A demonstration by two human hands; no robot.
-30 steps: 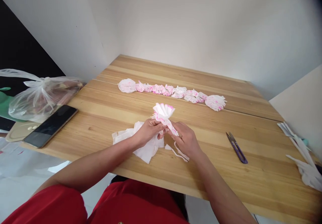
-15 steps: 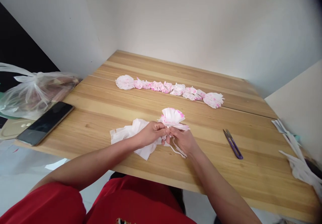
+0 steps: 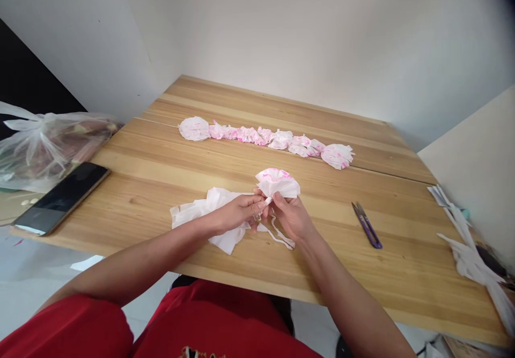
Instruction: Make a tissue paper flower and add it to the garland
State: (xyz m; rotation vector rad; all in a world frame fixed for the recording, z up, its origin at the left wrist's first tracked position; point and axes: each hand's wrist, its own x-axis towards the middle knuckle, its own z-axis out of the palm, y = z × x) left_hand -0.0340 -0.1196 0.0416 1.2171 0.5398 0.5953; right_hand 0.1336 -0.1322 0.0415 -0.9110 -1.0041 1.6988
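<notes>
A white ruffled flower with pink edges (image 3: 278,182) stands up between my two hands over the near part of the table. My left hand (image 3: 241,211) pinches the gathered base of the flower. Against the flower's right side, my right hand (image 3: 292,216) closes its thumb and fingers near the same base. A thin white strip (image 3: 281,238) hangs in a loop below my right hand. White sheets of thin material (image 3: 209,205) lie crumpled on the table, partly under my left hand and forearm.
Across the wooden table (image 3: 161,159) runs a row of pink and white flowers (image 3: 280,139). Purple snips (image 3: 367,226) lie at right, a phone (image 3: 62,197) at left beside a clear bag (image 3: 52,148). White strips (image 3: 469,256) are at the far right edge.
The flower has turned, showing more of its white underside and folded base. My left fingers have shifted slightly at the base. The whole view has moved a little.
</notes>
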